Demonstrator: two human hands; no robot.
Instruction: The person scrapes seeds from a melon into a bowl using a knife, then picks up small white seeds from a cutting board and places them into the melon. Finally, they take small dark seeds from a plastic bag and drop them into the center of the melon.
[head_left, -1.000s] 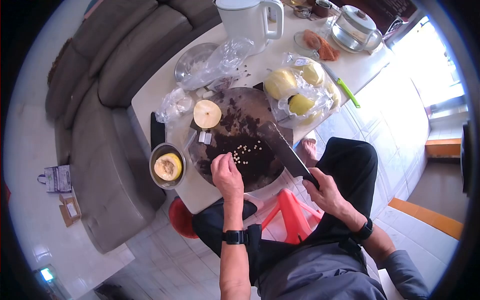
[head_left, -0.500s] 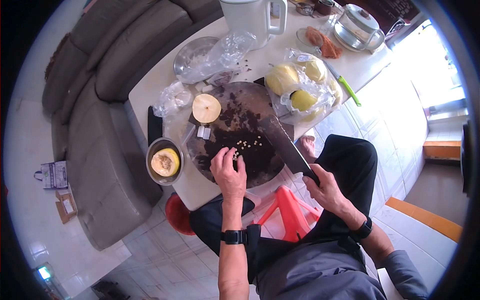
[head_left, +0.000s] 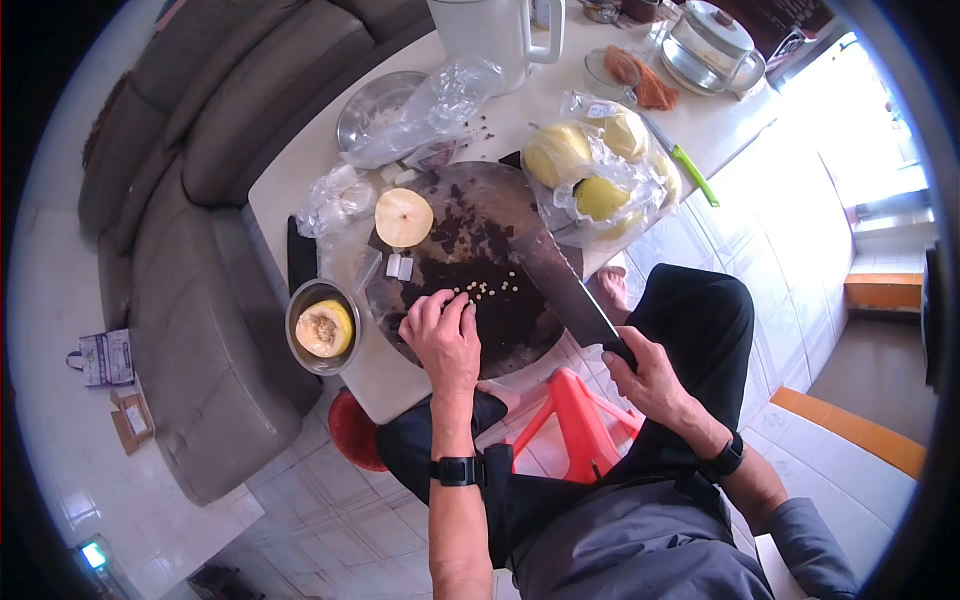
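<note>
My right hand (head_left: pixel 650 378) is wrapped round the handle of a large cleaver (head_left: pixel 568 288), its blade over the right part of a round dark board (head_left: pixel 480 200). Low on the board, my left hand (head_left: pixel 442 335) has its fingers bent and close together beside small pale pieces (head_left: pixel 480 290); whatever is under the fingertips is hidden. A cut pale round slice (head_left: pixel 404 218) lies at the board's upper left, above small white blocks (head_left: pixel 399 266). Left of the board, a metal bowl (head_left: pixel 293 345) holds a yellow-skinned fruit half (head_left: pixel 326 328) with a hollowed centre.
Bagged yellow fruit (head_left: pixel 600 160) sits beyond the board, near a green-handled knife (head_left: pixel 695 175). Farther back are a white jug (head_left: pixel 485 45), a glass pot (head_left: pixel 708 50) and a metal plate (head_left: pixel 360 115). A red stool (head_left: pixel 580 425) stands below the table edge.
My left hand has shifted slightly left, and its fingers have drawn closer together. The whole table view has moved a little left and up. The cleaver stays in my right hand.
</note>
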